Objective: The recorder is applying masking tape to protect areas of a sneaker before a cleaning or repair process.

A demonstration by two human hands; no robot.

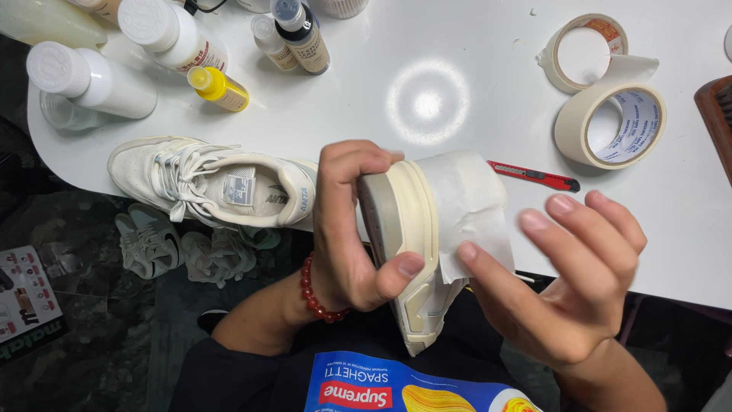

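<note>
A white counter [473, 53] spreads beyond the fingers, carrying a second pale sneaker [213, 183] just past the left hand [347, 229]. That hand's fingers [339, 164] are clamped around an upturned cream sneaker [408, 252], sole toward the camera, held between the two hands above the lap. The right hand [579, 282] has its fingers [488, 267] spread, only the forefinger pressing masking tape [469, 206] against the sole's side. The loosely pinned tape could wrinkle or lift. Two tape rolls [610, 122] sit beyond the right fingers; a red utility knife [534, 175], near the counter's rim, could be knocked off. The held shoe's upper is hidden.
</note>
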